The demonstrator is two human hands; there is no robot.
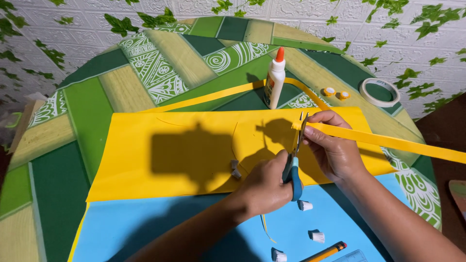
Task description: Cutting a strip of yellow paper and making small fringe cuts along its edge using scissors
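My left hand (264, 187) grips blue-handled scissors (296, 160), blades pointing up and away from me. The blade tips meet the end of a long yellow paper strip (398, 142). My right hand (332, 145) pinches that strip near its left end, right beside the blades. The strip runs off to the right past the table edge. Both hands hover over a large yellow paper sheet (160, 160) lying flat on the round table. A blue paper sheet (160, 223) lies under it, nearer me.
A white glue bottle (275, 80) with an orange cap stands behind the yellow sheet, with another yellow strip (213, 95) curving past it. A tape roll (380, 92) and two small paper discs (336, 92) lie at the right. Small white paper rolls (318, 236) and a pencil (324, 252) rest on the blue sheet.
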